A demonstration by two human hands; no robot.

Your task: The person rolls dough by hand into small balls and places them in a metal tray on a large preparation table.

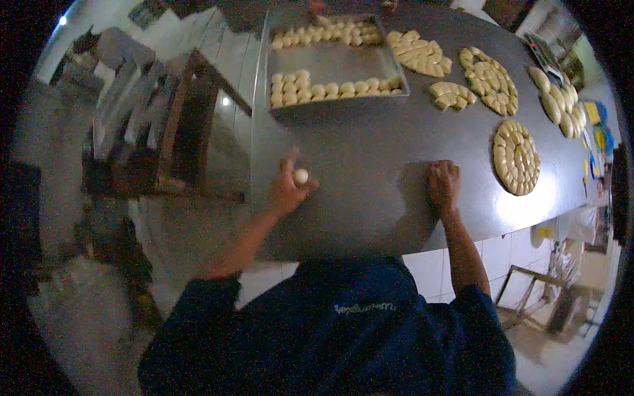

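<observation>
A small pale dough ball (301, 176) shows between the thumb and fingers of my left hand (289, 189), over the left part of the metal table (356, 198). My left fingers are slightly blurred and curl round the ball. My right hand (444, 183) rests on the table to the right, its fingers bent and pressed down. Whatever lies under those fingers is hidden. Beyond my left hand stands a large metal tray (341, 101) with rows of dough balls (360, 88) along its near and far sides. Bare metal shows between the rows.
Dough discs cut into pieces, one a whole spiral (516, 158), lie on the right. Oval dough pieces (560, 102) sit near a scale (541, 54) at the far right. Another person's hand (318, 9) reaches the tray's far edge. A wooden rack (191, 125) stands left of the table.
</observation>
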